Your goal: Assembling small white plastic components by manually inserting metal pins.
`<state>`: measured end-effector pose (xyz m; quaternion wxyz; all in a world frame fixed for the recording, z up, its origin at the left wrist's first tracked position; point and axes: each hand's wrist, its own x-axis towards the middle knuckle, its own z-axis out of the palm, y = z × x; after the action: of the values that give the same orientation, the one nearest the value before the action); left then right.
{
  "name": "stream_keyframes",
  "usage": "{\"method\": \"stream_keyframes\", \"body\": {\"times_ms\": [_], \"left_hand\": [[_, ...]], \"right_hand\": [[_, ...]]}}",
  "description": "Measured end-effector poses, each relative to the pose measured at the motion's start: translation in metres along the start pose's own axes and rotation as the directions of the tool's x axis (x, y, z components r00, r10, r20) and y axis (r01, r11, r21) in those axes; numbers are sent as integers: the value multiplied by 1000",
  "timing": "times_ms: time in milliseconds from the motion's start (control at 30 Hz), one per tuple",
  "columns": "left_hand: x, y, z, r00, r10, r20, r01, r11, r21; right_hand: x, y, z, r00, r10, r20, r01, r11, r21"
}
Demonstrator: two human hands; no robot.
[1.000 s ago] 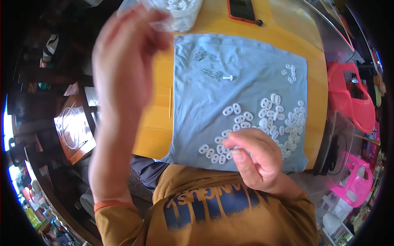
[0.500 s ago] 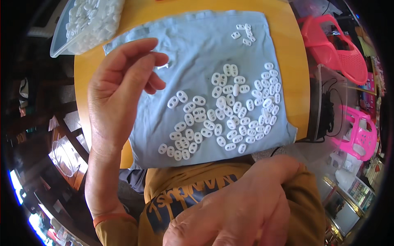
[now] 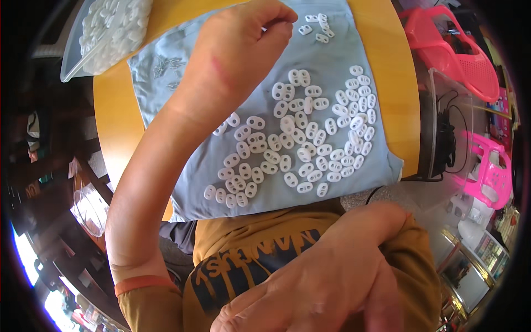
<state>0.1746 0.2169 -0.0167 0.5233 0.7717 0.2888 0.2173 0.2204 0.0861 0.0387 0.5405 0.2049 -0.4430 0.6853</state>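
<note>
My left hand (image 3: 243, 50) reaches over the far part of a light blue cloth (image 3: 193, 193), its fingers curled together close to a small group of white two-holed plastic pieces (image 3: 323, 26). Whatever those fingers may hold is hidden. Many more white oval two-holed pieces (image 3: 301, 120) lie scattered across the near and right parts of the cloth, a few partly covered by my left forearm. Thin metal-looking pins (image 3: 166, 66) rest on the cloth left of that arm. Low in front of my body is my right hand (image 3: 315, 282), back upward; its fingers are blurred and cut off by the lower edge.
A translucent tub (image 3: 69, 67) of white pieces stands at the far left of the wooden table (image 3: 399, 83). To the right are a red plastic chair (image 3: 423, 36), a pink one (image 3: 489, 185) and a clear bin (image 3: 464, 127) with black cables.
My left hand has swung right and farther away, to the small group of pieces, and its fingers have closed up. The pins at the left are now uncovered. My right hand stays low.
</note>
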Motion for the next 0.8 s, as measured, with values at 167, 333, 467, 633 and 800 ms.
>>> {"method": "stream_keyframes", "body": {"times_ms": [167, 333, 467, 633, 800], "left_hand": [[26, 0, 23, 987, 160, 13, -154, 922, 355], [37, -9, 36, 985, 165, 57, -171, 845, 506], [39, -9, 42, 971, 224, 83, -226, 751, 620], [47, -14, 36, 982, 155, 104, -186, 747, 638], [47, -22, 38, 972, 210, 103, -221, 682, 697]], "right_hand": [[-8, 16, 5, 976, -204, -82, 200, 979, -50], [-12, 14, 7, 981, -170, -97, 183, 972, 145], [-12, -6, 17, 994, -12, -111, 21, 997, 77], [-11, -5, 11, 996, 92, 1, -92, 996, 9], [-6, 34, 44, 918, -230, -322, 271, 958, 90]]}}
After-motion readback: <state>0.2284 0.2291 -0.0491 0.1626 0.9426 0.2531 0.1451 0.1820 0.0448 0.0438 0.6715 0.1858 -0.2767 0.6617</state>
